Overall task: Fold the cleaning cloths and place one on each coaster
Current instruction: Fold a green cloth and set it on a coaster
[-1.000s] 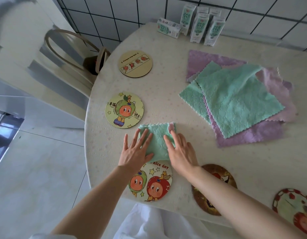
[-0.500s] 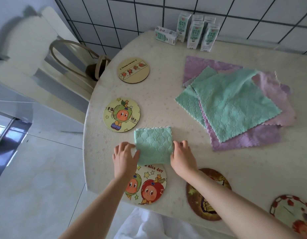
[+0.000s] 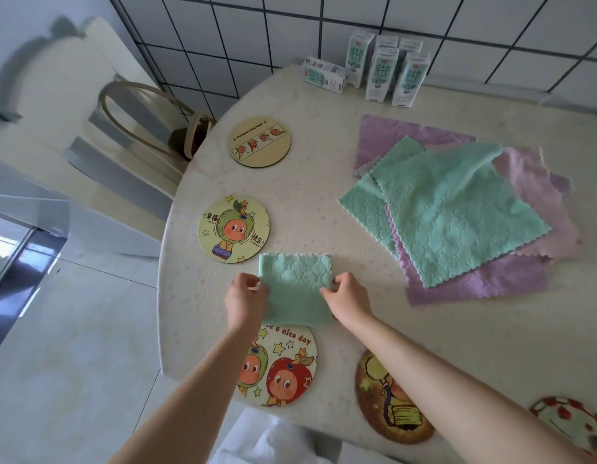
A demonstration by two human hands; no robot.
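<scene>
A folded green cloth (image 3: pixel 295 286) lies near the table's front edge, its near end overlapping the top of the "nice day" coaster (image 3: pixel 280 370). My left hand (image 3: pixel 245 299) pinches its left edge and my right hand (image 3: pixel 349 298) pinches its right edge. A pile of unfolded green cloths (image 3: pixel 458 209) and purple cloths (image 3: pixel 474 283) lies to the right. Bare coasters: a green-character coaster (image 3: pixel 233 227), a beige coaster (image 3: pixel 260 141), a brown coaster (image 3: pixel 387 406) and a red-patterned coaster (image 3: pixel 571 426).
Several milk cartons (image 3: pixel 381 70) stand at the back of the round table (image 3: pixel 324 182) by the tiled wall. A chair (image 3: pixel 99 105) with a bag (image 3: pixel 190 135) stands to the left. The table's edge curves close to my left arm.
My hands went from pressing flat on the cloth to pinching its two sides. The cloth is now a smooth folded rectangle.
</scene>
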